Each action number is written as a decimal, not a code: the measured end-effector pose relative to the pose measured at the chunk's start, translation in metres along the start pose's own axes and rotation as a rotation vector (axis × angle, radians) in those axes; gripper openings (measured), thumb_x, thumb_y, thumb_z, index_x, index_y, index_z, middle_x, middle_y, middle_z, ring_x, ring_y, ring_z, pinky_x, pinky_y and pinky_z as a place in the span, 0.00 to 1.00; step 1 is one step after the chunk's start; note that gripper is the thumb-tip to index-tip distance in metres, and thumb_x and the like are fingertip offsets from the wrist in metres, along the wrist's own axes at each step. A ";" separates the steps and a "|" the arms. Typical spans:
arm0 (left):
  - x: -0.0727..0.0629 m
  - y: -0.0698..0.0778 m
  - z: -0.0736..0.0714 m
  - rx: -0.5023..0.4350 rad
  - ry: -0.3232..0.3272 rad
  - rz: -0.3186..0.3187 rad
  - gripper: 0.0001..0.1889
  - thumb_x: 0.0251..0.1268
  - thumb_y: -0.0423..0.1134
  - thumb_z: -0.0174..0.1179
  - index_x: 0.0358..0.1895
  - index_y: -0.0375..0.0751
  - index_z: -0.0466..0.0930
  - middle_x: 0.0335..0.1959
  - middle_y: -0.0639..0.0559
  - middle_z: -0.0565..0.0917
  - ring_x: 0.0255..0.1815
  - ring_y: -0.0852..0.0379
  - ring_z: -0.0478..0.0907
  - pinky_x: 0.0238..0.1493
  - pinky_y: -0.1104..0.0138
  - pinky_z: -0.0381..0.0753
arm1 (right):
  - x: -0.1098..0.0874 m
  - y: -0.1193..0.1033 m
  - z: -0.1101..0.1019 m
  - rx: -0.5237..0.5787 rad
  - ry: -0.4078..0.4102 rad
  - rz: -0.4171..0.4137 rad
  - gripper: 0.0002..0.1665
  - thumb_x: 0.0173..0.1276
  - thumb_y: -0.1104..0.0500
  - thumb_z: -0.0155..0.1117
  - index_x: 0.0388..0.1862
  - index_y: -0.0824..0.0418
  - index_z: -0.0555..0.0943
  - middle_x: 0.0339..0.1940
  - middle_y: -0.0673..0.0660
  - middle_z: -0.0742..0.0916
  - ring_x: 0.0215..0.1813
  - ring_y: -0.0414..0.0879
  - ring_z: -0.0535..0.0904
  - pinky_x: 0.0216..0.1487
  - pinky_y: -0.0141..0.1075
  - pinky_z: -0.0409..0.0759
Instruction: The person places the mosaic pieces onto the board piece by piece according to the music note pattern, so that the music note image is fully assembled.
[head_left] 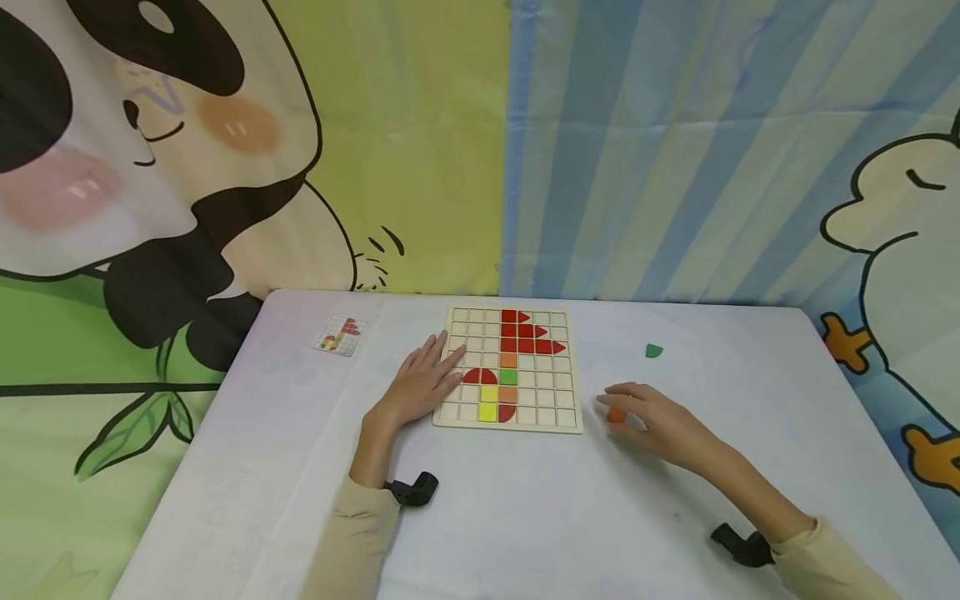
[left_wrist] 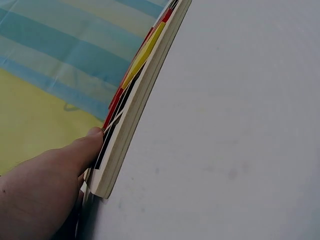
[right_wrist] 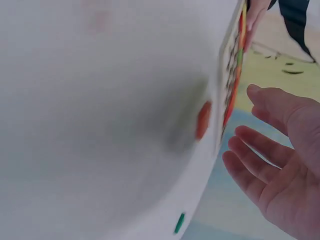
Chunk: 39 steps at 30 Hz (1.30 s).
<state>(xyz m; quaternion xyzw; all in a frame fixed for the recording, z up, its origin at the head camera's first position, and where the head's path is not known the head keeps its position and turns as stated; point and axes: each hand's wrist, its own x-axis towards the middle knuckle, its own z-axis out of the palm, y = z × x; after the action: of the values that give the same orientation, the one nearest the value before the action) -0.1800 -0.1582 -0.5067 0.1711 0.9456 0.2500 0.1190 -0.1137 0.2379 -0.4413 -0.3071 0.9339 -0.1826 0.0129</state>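
A pale wooden grid board lies on the table, with red pieces at its top and yellow squares lower down. Orange, green and more red pieces fill other cells. My left hand rests along the board's left edge, fingers extended; its thumb touches the rim in the left wrist view. To the right of the board, my right hand hovers over an orange-red piece. In the right wrist view its fingers are spread apart, and that piece lies on the tabletop.
A green quarter-round piece lies beyond the right hand. At the back left of the white table is a small pattern card with a coloured design. A printed cloth hangs behind the table.
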 end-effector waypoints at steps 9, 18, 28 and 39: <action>0.001 0.000 0.000 -0.001 -0.002 -0.004 0.32 0.84 0.57 0.43 0.84 0.56 0.53 0.88 0.46 0.39 0.88 0.44 0.33 0.85 0.44 0.37 | -0.016 0.021 0.012 -0.024 0.056 -0.041 0.18 0.58 0.66 0.80 0.48 0.59 0.91 0.49 0.58 0.89 0.48 0.53 0.86 0.43 0.42 0.88; -0.001 -0.004 0.002 0.005 0.012 0.005 0.32 0.83 0.57 0.43 0.84 0.57 0.53 0.88 0.47 0.40 0.88 0.45 0.34 0.85 0.45 0.38 | -0.001 0.027 0.028 -0.023 0.145 -0.164 0.18 0.51 0.72 0.82 0.28 0.51 0.85 0.34 0.47 0.86 0.36 0.42 0.79 0.36 0.32 0.81; 0.000 0.000 -0.002 0.015 0.003 0.006 0.32 0.83 0.57 0.43 0.84 0.56 0.53 0.88 0.47 0.39 0.88 0.45 0.34 0.85 0.46 0.38 | 0.002 0.035 0.028 0.055 0.219 -0.197 0.18 0.47 0.74 0.82 0.32 0.56 0.89 0.35 0.48 0.88 0.36 0.41 0.81 0.36 0.29 0.81; 0.002 -0.004 0.001 0.029 0.011 0.012 0.32 0.83 0.58 0.42 0.84 0.57 0.53 0.88 0.48 0.39 0.88 0.47 0.34 0.85 0.46 0.39 | 0.053 -0.011 0.028 0.140 0.130 -0.320 0.16 0.55 0.68 0.81 0.42 0.58 0.90 0.43 0.50 0.88 0.45 0.45 0.83 0.42 0.35 0.86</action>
<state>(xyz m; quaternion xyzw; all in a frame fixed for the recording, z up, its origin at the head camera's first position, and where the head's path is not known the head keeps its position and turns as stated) -0.1824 -0.1598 -0.5101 0.1772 0.9486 0.2381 0.1097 -0.1470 0.1897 -0.4588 -0.4375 0.8571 -0.2662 -0.0556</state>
